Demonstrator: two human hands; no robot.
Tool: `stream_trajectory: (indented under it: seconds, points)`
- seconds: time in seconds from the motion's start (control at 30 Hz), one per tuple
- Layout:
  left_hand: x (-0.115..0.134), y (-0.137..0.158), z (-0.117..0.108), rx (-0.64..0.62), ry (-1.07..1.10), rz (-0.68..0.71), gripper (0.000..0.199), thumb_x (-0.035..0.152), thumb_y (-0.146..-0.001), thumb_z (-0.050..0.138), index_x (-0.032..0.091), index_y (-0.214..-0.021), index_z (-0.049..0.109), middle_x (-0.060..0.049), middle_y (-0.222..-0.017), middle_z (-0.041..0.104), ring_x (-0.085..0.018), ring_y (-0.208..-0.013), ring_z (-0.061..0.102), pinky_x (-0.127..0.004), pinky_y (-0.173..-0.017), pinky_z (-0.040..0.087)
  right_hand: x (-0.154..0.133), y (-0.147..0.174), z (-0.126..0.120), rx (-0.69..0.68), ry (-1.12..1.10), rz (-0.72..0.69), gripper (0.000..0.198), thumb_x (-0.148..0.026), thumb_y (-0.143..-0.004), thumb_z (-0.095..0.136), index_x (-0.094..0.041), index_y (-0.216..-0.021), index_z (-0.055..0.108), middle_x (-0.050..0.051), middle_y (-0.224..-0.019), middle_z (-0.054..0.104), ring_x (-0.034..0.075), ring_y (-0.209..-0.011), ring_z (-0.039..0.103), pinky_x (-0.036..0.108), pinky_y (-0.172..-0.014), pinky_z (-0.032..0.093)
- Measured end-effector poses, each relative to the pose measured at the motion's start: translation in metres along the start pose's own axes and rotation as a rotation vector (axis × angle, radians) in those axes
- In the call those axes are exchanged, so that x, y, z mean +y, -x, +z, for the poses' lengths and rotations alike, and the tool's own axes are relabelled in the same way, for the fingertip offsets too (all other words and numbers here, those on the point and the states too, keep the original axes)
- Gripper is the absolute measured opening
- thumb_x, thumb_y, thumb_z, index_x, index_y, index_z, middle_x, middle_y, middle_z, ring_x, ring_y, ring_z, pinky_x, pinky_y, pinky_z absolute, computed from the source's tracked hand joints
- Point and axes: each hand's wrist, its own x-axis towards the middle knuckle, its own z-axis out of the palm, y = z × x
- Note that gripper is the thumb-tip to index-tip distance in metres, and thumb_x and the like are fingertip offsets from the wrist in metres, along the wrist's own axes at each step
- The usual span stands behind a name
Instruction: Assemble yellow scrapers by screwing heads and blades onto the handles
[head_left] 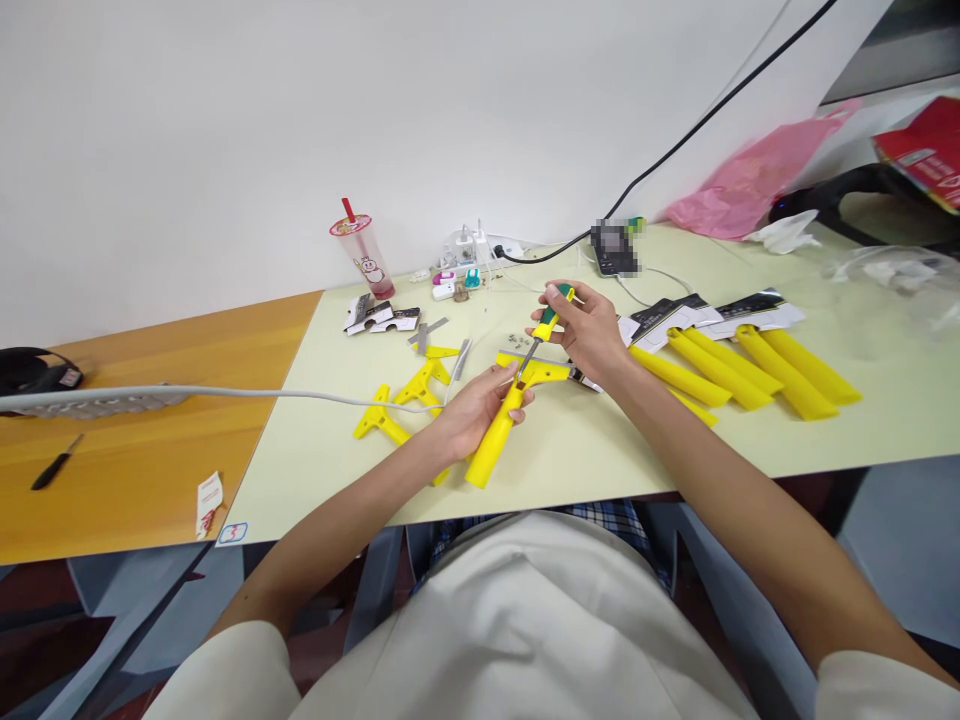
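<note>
My left hand [484,408] is closed around a yellow scraper [491,450], near where its handle meets the wide head. In my right hand [581,325] is a screwdriver [553,312] with a green and yellow handle, tilted so its metal shaft points down at the scraper's neck. The tip meets the scraper there, though the exact contact is too small to make out. Left of my left hand lie several yellow scraper parts [424,383] beside thin metal blades [459,362]. Small screws [517,341] are scattered just behind the held scraper.
Several yellow scrapers with cards [784,372] lie at the right. Folded black-and-white cards [382,317] and a clear cup [367,262] with a red straw stand back left. A grey cable [247,392] crosses the left side. A power strip [469,248] sits by the wall.
</note>
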Motion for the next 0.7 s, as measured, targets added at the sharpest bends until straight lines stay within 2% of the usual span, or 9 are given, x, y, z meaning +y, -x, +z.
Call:
stream_trajectory:
  seconds: [0.33,0.7]
  points:
    - [0.0014,0.0005,-0.0001,-0.001,0.077,-0.059,0.017,0.019,-0.098,0.079,0.017,-0.104,0.064,-0.007,-0.103,0.069,-0.012,-0.074,0.07,-0.018,-0.05,0.05,0.0025,-0.0017,-0.001,0.025,-0.03,-0.01,0.057,-0.06,-0.066,0.105,-0.027,-0.099,0.072,-0.003,-0.097,0.069,0.016,-0.088,0.075,0.041,-0.086,0.074]
    - [0.0015,0.0046,0.0085,0.043,0.047,0.033,0.02,0.017,-0.098,0.079,0.017,-0.096,0.059,-0.002,-0.095,0.062,-0.012,-0.074,0.071,-0.017,-0.048,0.049,0.0094,-0.0067,-0.005,0.141,-0.059,-0.009,0.051,-0.055,-0.072,0.103,-0.026,-0.094,0.068,-0.004,-0.096,0.07,0.017,-0.092,0.078,0.043,-0.089,0.074]
